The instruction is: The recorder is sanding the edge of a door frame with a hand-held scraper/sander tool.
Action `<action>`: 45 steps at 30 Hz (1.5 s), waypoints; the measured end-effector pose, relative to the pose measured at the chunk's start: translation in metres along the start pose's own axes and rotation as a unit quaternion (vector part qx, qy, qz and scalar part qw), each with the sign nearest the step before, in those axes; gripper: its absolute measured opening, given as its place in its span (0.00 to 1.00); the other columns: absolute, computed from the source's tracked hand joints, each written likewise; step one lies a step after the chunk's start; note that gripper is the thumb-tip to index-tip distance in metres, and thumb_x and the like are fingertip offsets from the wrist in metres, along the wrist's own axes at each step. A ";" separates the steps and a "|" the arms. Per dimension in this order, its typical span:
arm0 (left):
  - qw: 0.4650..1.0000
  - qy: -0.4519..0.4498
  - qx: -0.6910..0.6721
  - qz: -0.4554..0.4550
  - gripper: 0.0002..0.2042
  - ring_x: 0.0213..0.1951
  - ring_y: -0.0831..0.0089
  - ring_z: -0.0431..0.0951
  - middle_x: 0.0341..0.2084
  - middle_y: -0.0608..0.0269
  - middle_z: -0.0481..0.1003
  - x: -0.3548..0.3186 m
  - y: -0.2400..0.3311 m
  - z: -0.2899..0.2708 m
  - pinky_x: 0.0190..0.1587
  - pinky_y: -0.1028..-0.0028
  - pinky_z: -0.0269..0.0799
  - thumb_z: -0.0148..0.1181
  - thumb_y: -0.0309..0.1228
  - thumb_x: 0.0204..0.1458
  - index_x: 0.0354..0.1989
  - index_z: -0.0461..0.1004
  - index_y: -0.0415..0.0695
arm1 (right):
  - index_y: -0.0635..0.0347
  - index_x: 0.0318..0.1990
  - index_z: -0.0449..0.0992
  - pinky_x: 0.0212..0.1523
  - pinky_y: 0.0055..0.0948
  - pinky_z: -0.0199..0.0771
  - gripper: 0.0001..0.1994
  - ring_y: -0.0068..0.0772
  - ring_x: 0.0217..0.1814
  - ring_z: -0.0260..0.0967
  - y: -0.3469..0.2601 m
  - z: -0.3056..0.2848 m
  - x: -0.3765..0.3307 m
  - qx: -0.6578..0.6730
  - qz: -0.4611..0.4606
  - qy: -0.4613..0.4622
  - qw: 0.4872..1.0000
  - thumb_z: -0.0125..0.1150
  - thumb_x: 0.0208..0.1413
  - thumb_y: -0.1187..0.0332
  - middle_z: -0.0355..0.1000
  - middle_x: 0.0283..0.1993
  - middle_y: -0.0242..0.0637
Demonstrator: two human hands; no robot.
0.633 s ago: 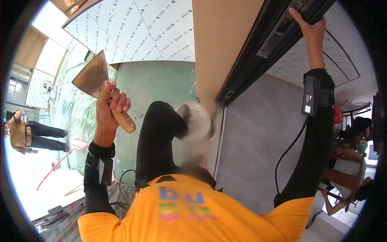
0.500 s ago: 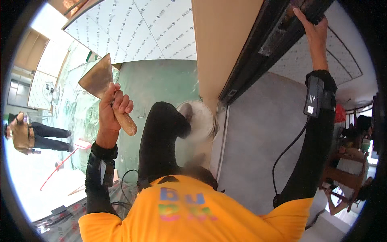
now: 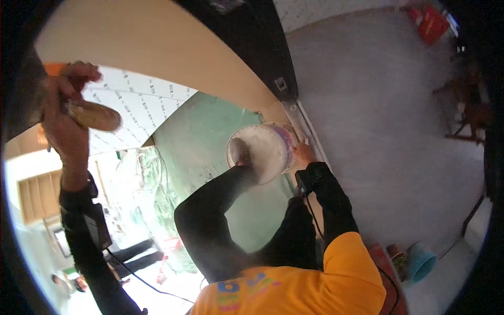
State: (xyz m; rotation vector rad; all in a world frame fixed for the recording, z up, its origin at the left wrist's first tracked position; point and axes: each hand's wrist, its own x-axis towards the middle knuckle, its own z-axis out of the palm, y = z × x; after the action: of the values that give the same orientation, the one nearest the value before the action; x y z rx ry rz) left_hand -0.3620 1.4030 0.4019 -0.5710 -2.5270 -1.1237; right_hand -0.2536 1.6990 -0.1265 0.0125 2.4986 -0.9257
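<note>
My left hand [image 3: 63,121] is raised at the upper left, closed around the wooden handle [image 3: 94,116] of a scraper; its blade is out of sight behind the hand. My right hand [image 3: 304,154] grips the right side of a white bucket [image 3: 268,149] smeared inside with white paste. The bucket rests against my raised knee in black trousers [image 3: 210,210]. Both sleeves are black, each with a small black device strapped at the wrist.
A beige panel [image 3: 157,52] and a black frame [image 3: 252,47] run overhead. A green wall [image 3: 205,142] lies behind the bucket, grey surface [image 3: 388,131] to the right. A blue tub [image 3: 422,262] sits lower right. Another person [image 3: 79,283] stands far lower left.
My right hand has come down off the black frame and now holds the bucket. The view has swung, and my left hand with the scraper now sits at the upper left.
</note>
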 end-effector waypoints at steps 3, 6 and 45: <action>0.979 -0.022 0.202 0.028 0.15 0.39 0.65 0.74 0.39 0.51 0.73 0.045 -0.007 0.020 0.45 0.69 0.67 0.39 0.37 0.57 0.38 0.68 0.38 | 0.67 0.31 0.74 0.41 0.47 0.67 0.21 0.55 0.38 0.68 0.002 0.047 -0.009 0.077 0.062 -0.107 0.989 0.46 0.54 0.54 0.71 0.34 0.54; 0.926 -0.032 0.363 0.099 0.19 0.37 0.68 0.76 0.44 0.52 0.72 0.086 -0.029 0.021 0.37 0.74 0.72 0.43 0.36 0.56 0.49 0.68 0.35 | 0.65 0.26 0.74 0.37 0.48 0.65 0.21 0.54 0.32 0.67 0.001 0.079 -0.006 0.103 -0.036 -0.078 0.991 0.46 0.54 0.53 0.69 0.27 0.52; 0.926 0.286 -0.245 -0.027 0.19 0.51 0.66 0.67 0.50 0.54 0.65 0.042 0.000 -0.092 0.52 0.60 0.64 0.43 0.46 0.57 0.28 0.69 0.42 | 0.69 0.53 0.56 0.55 0.43 0.57 0.39 0.50 0.54 0.58 -0.397 -0.441 0.016 0.148 -0.403 0.492 0.757 0.67 0.34 0.60 0.59 0.49 0.53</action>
State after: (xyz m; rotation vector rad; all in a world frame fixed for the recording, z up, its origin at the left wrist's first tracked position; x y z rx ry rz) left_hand -0.3871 1.3430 0.4797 -0.2273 -1.7747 -1.6709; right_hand -0.5232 1.6622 0.4006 -0.7089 3.3003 -2.1061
